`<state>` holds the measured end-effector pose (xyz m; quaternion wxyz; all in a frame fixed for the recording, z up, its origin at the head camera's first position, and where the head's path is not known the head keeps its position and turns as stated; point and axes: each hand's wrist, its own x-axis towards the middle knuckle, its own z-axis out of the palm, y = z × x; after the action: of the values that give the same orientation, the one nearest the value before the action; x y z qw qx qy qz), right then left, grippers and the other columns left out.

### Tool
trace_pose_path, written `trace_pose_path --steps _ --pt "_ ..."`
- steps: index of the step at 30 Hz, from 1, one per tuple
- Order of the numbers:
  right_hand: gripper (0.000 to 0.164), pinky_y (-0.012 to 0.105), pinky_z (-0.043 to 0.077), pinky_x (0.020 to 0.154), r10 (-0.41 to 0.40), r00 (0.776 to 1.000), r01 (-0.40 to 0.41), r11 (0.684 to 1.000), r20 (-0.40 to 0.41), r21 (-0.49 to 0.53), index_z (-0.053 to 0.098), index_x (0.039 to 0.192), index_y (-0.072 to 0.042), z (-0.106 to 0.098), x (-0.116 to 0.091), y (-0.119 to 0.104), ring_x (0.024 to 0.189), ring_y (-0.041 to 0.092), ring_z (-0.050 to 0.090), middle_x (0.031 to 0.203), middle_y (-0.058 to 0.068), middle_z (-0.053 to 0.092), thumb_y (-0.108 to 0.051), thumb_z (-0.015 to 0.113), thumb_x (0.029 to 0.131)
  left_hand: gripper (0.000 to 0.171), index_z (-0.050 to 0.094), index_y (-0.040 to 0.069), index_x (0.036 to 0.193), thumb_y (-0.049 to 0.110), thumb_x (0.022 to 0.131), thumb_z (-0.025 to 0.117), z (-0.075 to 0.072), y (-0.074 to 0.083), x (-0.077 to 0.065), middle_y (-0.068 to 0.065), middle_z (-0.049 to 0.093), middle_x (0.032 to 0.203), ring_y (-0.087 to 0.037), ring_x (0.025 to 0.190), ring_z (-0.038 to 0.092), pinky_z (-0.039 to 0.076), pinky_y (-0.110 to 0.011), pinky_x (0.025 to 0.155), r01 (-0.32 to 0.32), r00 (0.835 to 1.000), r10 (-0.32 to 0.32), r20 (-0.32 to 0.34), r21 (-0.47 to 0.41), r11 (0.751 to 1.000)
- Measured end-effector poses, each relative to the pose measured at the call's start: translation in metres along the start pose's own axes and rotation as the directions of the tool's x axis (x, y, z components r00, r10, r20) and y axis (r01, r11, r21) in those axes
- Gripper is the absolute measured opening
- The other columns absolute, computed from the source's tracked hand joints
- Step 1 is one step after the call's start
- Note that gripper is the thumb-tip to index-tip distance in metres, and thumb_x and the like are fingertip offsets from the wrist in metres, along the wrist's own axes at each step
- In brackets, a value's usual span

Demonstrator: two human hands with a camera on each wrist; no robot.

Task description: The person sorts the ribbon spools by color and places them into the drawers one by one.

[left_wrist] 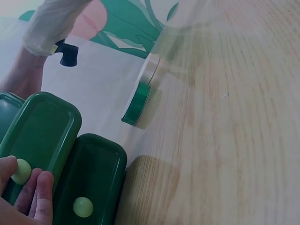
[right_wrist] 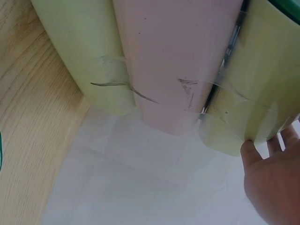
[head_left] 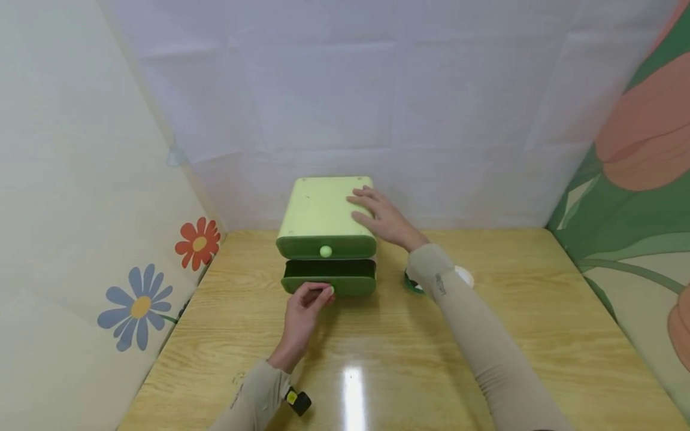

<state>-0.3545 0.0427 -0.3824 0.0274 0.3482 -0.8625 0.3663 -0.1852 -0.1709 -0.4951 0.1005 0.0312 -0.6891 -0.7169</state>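
Observation:
A small drawer unit with a pale green top (head_left: 323, 206) and dark green drawer fronts stands against the back wall. Its middle drawer (head_left: 350, 286) is pulled out, showing a dark interior. My left hand (head_left: 303, 314) pinches that drawer's light green round knob (left_wrist: 21, 171) between thumb and fingers. The top drawer (head_left: 299, 246) above it sits in the unit. In the left wrist view the bottom drawer (left_wrist: 101, 164) shows its own knob (left_wrist: 83, 206). My right hand (head_left: 385, 220) rests on the unit's top at the right edge, fingers spread. The right wrist view shows the unit's pink middle casing (right_wrist: 168, 56) between pale green ones.
Right of the unit, a green round item (head_left: 412, 284) and a white one (head_left: 465, 275) lie on the wooden table (head_left: 259, 359), partly covered by my right forearm. White sheeting (head_left: 323, 108) hangs behind; a flower-painted wall (head_left: 64, 239) borders the left side.

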Motion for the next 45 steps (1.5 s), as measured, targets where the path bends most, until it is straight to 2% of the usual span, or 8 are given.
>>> trace_pose_path --steps 4,11,21,28,37,45 --pt "0.054 0.060 0.014 0.130 0.000 1.000 0.000 1.000 -0.005 0.003 0.046 0.156 -0.022 -0.001 0.000 0.001 0.162 0.019 0.010 0.170 -0.001 0.030 -0.048 0.047 0.108 0.017 0.068 -0.004 0.111 0.005 0.097 0.072 -0.001 0.000 -0.003 -0.032 0.071 0.105 -0.031 0.092 0.074 0.062 -0.028 0.087 -0.005 1.000 0.005 0.001 -0.004 1.000" --pt "0.054 0.059 0.014 0.130 0.000 1.000 0.000 1.000 -0.001 0.008 0.046 0.156 -0.022 0.000 0.001 0.000 0.161 0.018 0.010 0.170 -0.002 0.029 -0.048 0.047 0.108 0.019 0.069 -0.003 0.111 0.009 0.097 0.073 -0.003 0.000 -0.007 -0.025 0.074 0.101 -0.026 0.090 0.074 0.062 -0.027 0.087 0.013 1.000 -0.012 -0.013 0.021 1.000" --pt "0.055 0.059 0.013 0.130 0.008 1.000 -0.008 1.000 0.006 0.003 0.045 0.156 -0.023 -0.001 0.000 -0.001 0.162 0.018 0.009 0.170 -0.002 0.028 -0.050 0.046 0.108 0.017 0.070 0.002 0.111 0.011 0.097 0.073 -0.005 0.002 -0.016 -0.020 0.075 0.103 -0.030 0.096 0.074 0.062 -0.035 0.093 0.044 0.999 -0.044 -0.005 0.057 0.997" --pt "0.055 0.060 0.013 0.130 0.011 1.000 -0.011 1.000 0.001 0.008 0.045 0.156 -0.023 -0.001 -0.002 -0.001 0.162 0.018 0.009 0.170 -0.002 0.028 -0.049 0.046 0.108 0.016 0.070 0.003 0.111 0.010 0.098 0.072 -0.007 0.003 -0.022 -0.021 0.075 0.106 -0.038 0.101 0.073 0.062 -0.031 0.091 0.066 0.998 -0.067 0.010 0.063 0.996" --pt "0.055 0.061 0.013 0.129 0.011 1.000 -0.011 1.000 -0.002 0.006 0.045 0.156 -0.024 -0.004 -0.003 0.001 0.162 0.018 0.009 0.170 -0.003 0.028 -0.049 0.047 0.108 0.017 0.069 0.001 0.111 0.010 0.097 0.073 -0.006 0.002 -0.030 -0.021 0.075 0.105 -0.028 0.095 0.075 0.062 -0.027 0.089 0.054 0.999 -0.054 0.001 0.060 0.997" --pt "0.055 0.061 0.013 0.129 0.011 1.000 -0.011 1.000 -0.005 0.012 0.045 0.156 -0.023 -0.003 -0.003 0.001 0.162 0.019 0.010 0.170 -0.002 0.028 -0.050 0.047 0.108 0.017 0.069 0.000 0.111 0.009 0.097 0.073 -0.008 0.001 -0.038 -0.025 0.074 0.107 -0.033 0.098 0.075 0.062 -0.026 0.089 0.062 0.998 -0.062 -0.002 0.064 0.996"
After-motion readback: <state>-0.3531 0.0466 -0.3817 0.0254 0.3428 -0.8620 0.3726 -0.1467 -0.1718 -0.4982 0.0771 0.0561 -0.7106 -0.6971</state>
